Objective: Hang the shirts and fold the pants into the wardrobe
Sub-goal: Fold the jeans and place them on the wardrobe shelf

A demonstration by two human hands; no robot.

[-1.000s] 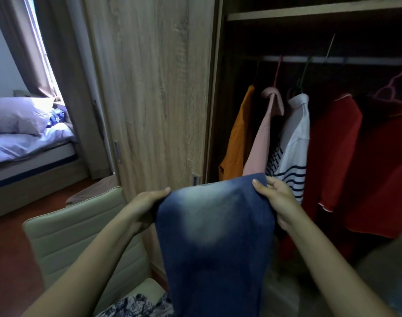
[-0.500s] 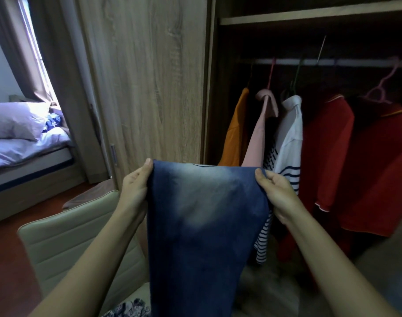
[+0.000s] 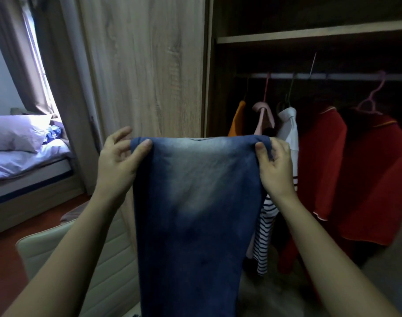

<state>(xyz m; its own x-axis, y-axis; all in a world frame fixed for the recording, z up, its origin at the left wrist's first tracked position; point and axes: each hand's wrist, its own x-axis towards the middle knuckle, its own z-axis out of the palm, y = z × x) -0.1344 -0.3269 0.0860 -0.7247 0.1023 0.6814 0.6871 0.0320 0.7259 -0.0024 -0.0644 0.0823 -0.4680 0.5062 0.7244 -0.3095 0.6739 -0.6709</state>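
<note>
A pair of blue jeans hangs straight down in front of me, faded pale near the top. My left hand pinches its upper left corner between thumb and fingers. My right hand pinches the upper right corner. Behind the jeans the wardrobe stands open, with a rail carrying an orange shirt, a pink garment, a white striped shirt and two red shirts. The jeans' lower end runs out of the frame.
A wooden wardrobe door stands closed to the left of the open section. A cream padded chair sits below my left arm. A bed with a pillow and a curtained window are at the far left.
Both hands have lifted the jeans higher and pulled the top edge wider and flatter. The thumbs now show on the near side of the cloth.
</note>
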